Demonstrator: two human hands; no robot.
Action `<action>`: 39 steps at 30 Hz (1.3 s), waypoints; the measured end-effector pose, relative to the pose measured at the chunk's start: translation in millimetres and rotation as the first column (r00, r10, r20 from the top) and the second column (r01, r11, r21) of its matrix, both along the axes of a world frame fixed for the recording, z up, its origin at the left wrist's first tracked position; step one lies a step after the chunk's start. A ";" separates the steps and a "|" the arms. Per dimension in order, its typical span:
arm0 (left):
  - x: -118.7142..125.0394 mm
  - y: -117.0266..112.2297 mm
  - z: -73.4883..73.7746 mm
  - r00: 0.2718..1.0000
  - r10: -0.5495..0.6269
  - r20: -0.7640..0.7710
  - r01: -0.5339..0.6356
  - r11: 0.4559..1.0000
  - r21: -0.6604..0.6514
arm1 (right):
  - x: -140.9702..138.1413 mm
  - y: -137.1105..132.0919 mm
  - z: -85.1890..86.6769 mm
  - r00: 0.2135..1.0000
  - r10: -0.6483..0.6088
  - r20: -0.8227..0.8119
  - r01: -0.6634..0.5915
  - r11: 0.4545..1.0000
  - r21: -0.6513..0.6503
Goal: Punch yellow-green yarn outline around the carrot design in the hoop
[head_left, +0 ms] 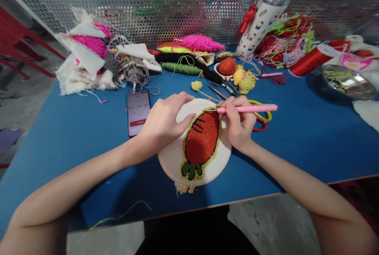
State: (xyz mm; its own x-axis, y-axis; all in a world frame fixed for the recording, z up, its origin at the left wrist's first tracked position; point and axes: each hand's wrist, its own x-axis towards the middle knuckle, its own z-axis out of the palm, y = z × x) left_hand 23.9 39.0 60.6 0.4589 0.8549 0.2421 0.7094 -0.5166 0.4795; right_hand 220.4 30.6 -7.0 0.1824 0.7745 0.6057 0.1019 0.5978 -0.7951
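Note:
A round embroidery hoop (164,166) holds white fabric with a looped-yarn carrot (204,138), orange with black lines, green leaves and a yellow-green border. Over the hoop's upper left edge, my left hand (166,119) grips it, thumb on the fabric and index finger along the top; its other fingers are mostly hidden. My right hand (241,122) pinches a pink-handled needle tool (254,108), whose thin metal shaft reaches the carrot's top border. Yellow-green yarn leads from a small ball (196,85) towards the hoop's top.
A phone (138,113) showing a timer lies left of the hoop. Scissors (262,119) lie partly behind my right hand. Yarn skeins (201,43), fabric scraps (85,57), a tumbler (262,26), a red thread spool (310,60) and a metal bowl (349,83) line the blue table's back.

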 end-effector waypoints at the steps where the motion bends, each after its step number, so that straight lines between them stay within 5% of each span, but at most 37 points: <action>1: 0.4 -1.0 0.4 1.000 0.001 -0.006 -0.001 1.000 0.009 | 0.5 -0.2 -0.3 1.000 -0.005 0.021 0.005 1.000 0.007; 7: 2.9 -9.9 2.8 0.997 0.010 -0.076 -0.003 0.996 0.085 | 0.3 -4.6 4.6 0.975 -0.048 0.217 0.028 0.995 0.093; 14: 2.8 -11.4 1.1 0.996 -0.007 -0.087 0.022 0.984 0.178 | -1.5 -7.8 12.3 0.851 -0.113 0.514 0.038 0.987 0.153; 20: 3.1 -5.7 0.1 0.995 0.005 -0.096 0.003 0.996 0.085 | 0.2 -6.5 9.7 0.924 -0.121 0.362 0.067 0.985 0.157; 26: 2.9 -2.1 0.2 0.995 -0.002 -0.102 0.001 1.000 -0.005 | 0.8 -8.0 2.6 0.985 -0.045 0.168 0.046 0.999 -0.005; 39: 2.1 -1.4 -0.1 0.993 0.009 -0.121 -0.009 1.000 -0.006 | -1.8 -4.0 3.7 1.000 -0.005 -0.029 0.002 0.995 -0.096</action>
State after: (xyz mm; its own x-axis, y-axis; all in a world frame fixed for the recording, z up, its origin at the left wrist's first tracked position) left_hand 26.0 37.6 60.5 0.4768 0.8604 0.1801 0.7668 -0.5073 0.3934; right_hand 218.6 26.5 -3.3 0.2020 0.8283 0.5226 0.0797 0.5180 -0.8517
